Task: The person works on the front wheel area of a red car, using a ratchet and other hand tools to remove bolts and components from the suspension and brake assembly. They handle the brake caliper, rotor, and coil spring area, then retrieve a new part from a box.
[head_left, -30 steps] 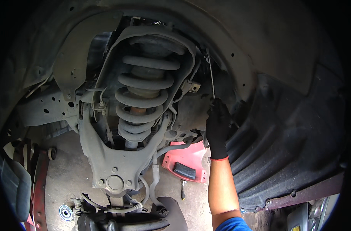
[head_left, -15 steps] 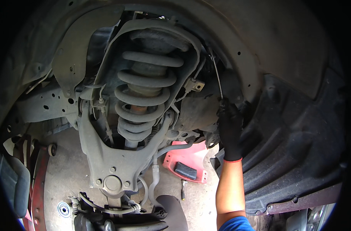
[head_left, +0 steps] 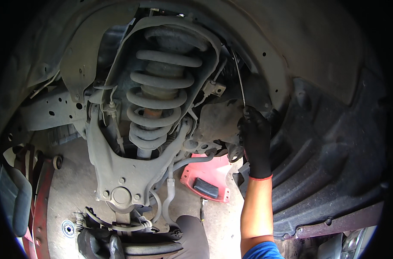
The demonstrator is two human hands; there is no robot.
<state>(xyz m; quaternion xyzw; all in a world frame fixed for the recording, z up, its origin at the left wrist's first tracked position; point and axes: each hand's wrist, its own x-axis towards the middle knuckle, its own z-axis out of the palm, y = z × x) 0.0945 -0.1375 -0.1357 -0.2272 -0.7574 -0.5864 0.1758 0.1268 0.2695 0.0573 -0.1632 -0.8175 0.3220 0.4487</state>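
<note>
My right hand (head_left: 256,140), in a black glove with a red cuff edge, is raised inside the wheel well and closed round the lower end of a long thin metal rod (head_left: 239,77). Its handle end is hidden in my fist; the tip runs up into a dark gap beside the spring tower. Low in the picture, my black-gloved left hand (head_left: 97,245) grips the left end of what looks like a brake disc (head_left: 155,248), its fingers partly cut off by the lower edge. Between them stand a coil spring (head_left: 158,98) and the grey upper control arm (head_left: 131,175).
Black ribbed liner (head_left: 326,146) fills the right side. A metal bracket (head_left: 214,89), a hose (head_left: 170,200) and a brake line run near the arm. On the floor lie a red panel with a black pad (head_left: 206,188), a small tool (head_left: 202,209) and a round blue-white object (head_left: 68,228).
The whole view has shifted slightly, with the suspension parts appearing higher. My right fist has turned a little round the rod. More of my left hand shows at the disc.
</note>
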